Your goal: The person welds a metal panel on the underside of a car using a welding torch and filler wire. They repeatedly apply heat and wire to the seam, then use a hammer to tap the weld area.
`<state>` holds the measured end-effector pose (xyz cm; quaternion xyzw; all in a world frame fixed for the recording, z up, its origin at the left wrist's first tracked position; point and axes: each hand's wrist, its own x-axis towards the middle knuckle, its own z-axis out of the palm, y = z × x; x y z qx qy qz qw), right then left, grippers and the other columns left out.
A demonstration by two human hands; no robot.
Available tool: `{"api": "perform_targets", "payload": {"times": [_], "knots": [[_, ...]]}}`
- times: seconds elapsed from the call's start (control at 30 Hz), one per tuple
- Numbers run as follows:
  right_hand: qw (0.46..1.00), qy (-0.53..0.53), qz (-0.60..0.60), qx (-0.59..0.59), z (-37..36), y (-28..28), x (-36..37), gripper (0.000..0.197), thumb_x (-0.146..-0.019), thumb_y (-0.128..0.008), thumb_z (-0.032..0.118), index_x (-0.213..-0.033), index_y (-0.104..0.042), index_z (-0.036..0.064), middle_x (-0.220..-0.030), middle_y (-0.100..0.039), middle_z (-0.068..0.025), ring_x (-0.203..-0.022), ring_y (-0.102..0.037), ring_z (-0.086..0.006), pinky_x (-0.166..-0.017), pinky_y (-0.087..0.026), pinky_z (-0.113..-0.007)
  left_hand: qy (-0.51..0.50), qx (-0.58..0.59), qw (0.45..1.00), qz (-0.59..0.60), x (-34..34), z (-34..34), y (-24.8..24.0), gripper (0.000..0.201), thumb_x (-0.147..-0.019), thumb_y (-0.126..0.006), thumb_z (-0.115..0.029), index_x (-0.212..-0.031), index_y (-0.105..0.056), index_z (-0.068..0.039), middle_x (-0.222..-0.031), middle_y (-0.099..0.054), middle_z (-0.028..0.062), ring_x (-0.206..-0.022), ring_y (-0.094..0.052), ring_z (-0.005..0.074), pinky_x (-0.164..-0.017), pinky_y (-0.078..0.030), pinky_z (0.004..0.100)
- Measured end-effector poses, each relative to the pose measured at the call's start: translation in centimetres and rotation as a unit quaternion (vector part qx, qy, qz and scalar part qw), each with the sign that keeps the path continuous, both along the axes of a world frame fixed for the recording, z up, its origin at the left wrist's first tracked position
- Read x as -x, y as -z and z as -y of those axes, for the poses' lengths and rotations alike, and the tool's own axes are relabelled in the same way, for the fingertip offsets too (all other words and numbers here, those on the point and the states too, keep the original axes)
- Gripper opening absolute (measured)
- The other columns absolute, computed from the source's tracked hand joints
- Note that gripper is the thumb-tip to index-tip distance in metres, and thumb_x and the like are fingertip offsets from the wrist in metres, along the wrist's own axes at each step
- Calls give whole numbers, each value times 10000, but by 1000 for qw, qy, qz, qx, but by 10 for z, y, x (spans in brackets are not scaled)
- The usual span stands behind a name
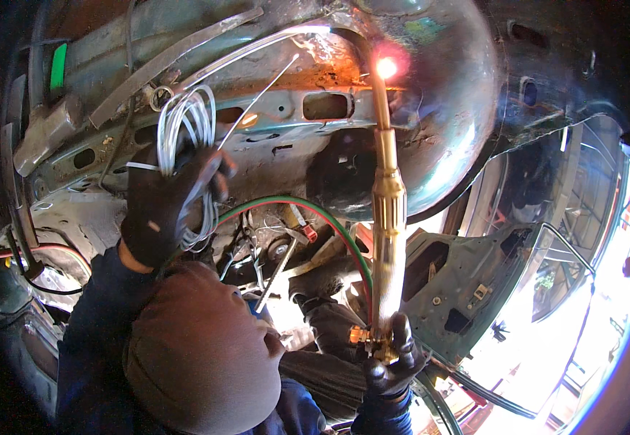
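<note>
Nearly upright, the torch (pixel 389 250) points upward.

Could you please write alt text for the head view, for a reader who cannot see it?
A gloved right hand holds an upright brass-coloured torch, its tip glowing beside a vehicle's curved metal bodywork, while the gloved left hand holds a coil of silvery wire. A head in a grey cap fills the lower foreground; a red-and-green hose curves behind.
</note>
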<state>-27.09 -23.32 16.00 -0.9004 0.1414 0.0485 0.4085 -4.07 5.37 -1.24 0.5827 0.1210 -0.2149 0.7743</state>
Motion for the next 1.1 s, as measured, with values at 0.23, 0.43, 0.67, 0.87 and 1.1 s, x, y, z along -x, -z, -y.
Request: {"api": "perform_targets", "payload": {"times": [0.23, 0.43, 0.67, 0.87, 1.1], "knots": [[958, 21, -49, -282, -16, -21, 17, 802, -924, -948, 242, -1601, -572, 34, -1462, -701, -181, -1262, -708, -292, -1129, -533, -508, 9, -31, 999, -7, 15, -27, -16, 178, -1093, -626, -115, -1210, -657, 15, -976, -752, 122, -781, -701, 158, -724, -587, 339], [981, -148, 6, -126, -23, 0, 9, 628, -938, -913, 268, -1420, -653, -39, -1231, -777, -243, -998, -794, -413, -904, -638, -475, 21, -50, 998, 38, 30, -36, -15, 198, -1091, -643, -108, -1235, -667, 25, -940, -735, 111, -777, -696, 164, -708, -580, 343], [967, -214, 55, -130, -38, 8, -23, 688, -881, -919, 311, -1450, -681, 9, -1152, -774, -247, -820, -766, -373, -677, -607, -447, 15, -136, 979, 152, 25, -48, -37, 191, -1096, -666, -41, -1286, -659, -21, -927, -659, 20, -734, -596, 95, -643, -508, 300], [949, -221, 165, -156, -61, 4, -33, 706, -896, -904, 308, -1489, -667, 7, -1171, -770, -246, -849, -785, -365, -700, -635, -425, 144, -316, 935, 75, 2, -118, -132, 333, -1070, -743, -80, -1392, -687, -15, -1051, -732, 36, -892, -670, 104, -771, -551, 291], [936, -236, 190, -180, -73, -7, -12, 1076, -899, -944, 257, -1756, -307, 120, -1513, -634, -338, -1181, -738, -515, -936, -644, -530, 97, -525, 817, 217, 33, -156, -216, 388, -1088, -726, -215, -1411, -668, -8, -1322, -701, 153, -1058, -732, 224, -875, -621, 357]]}}
